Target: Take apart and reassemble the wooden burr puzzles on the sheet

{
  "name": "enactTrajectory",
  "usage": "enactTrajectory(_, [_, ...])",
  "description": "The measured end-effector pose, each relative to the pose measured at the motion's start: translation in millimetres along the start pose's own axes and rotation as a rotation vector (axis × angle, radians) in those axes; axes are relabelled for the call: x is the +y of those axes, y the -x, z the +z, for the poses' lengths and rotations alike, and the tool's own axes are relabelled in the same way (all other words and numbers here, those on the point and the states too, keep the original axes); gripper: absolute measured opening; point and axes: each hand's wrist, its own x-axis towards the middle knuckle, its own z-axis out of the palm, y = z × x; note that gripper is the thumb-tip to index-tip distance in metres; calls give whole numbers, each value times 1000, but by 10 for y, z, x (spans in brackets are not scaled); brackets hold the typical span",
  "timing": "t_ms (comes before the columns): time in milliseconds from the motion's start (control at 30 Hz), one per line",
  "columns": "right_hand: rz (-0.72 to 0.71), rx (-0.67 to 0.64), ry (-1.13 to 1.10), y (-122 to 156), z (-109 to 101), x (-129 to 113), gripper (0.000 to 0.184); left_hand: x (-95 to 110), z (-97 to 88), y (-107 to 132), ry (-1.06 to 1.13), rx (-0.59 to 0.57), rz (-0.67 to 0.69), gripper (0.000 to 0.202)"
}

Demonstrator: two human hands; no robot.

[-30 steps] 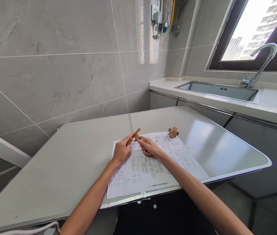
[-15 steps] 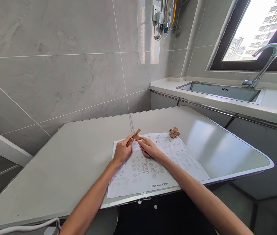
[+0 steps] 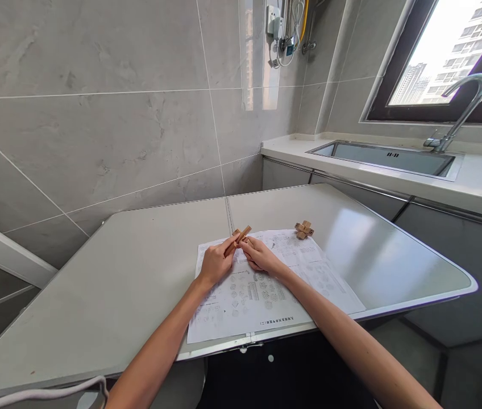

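Observation:
My left hand [image 3: 216, 261] is closed on a wooden puzzle piece [image 3: 245, 232], a slim stick that slants up and to the right. Fingers of my right hand [image 3: 260, 255] pinch another wooden piece, which crosses the first and is mostly hidden behind the fingers. The two hands nearly touch above a printed instruction sheet [image 3: 241, 318] covered in small diagrams. At the sheet's far right corner sits an assembled wooden burr puzzle [image 3: 304, 229], apart from both hands.
A pale folding table [image 3: 138, 272] carries the sheet. Behind it rises a grey tiled wall [image 3: 96, 142]. To the right is a counter with a sink [image 3: 386, 159] and a curved faucet [image 3: 471, 108]. A white cable [image 3: 45, 393] runs at the lower left.
The wooden stick in my left hand has shifted slightly to the right and lies at a lower slant. My hands have drawn a little closer together. The burr puzzle stays put.

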Motion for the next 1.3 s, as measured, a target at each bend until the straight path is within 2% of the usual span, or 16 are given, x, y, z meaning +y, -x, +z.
enactTrajectory(333, [-33,-13,37,7,-15,3,43,19,56,7,-20,30,2,42])
enactTrajectory(600, [23,-85,-27,32,-48,-50,45,-3,-12,6,30,-2,106,42])
enactTrajectory(833, [6,-45,-26,24,-36,-30,48,39,45,21,-31,29,18,43])
enactTrajectory(1167, [22,-43,-40,3,-45,6,48,53,51,6,-37,20,-25,40])
enactTrajectory(1300, [29,17,59,-14,-50,42,46,34,74,0,-75,45,-34,38])
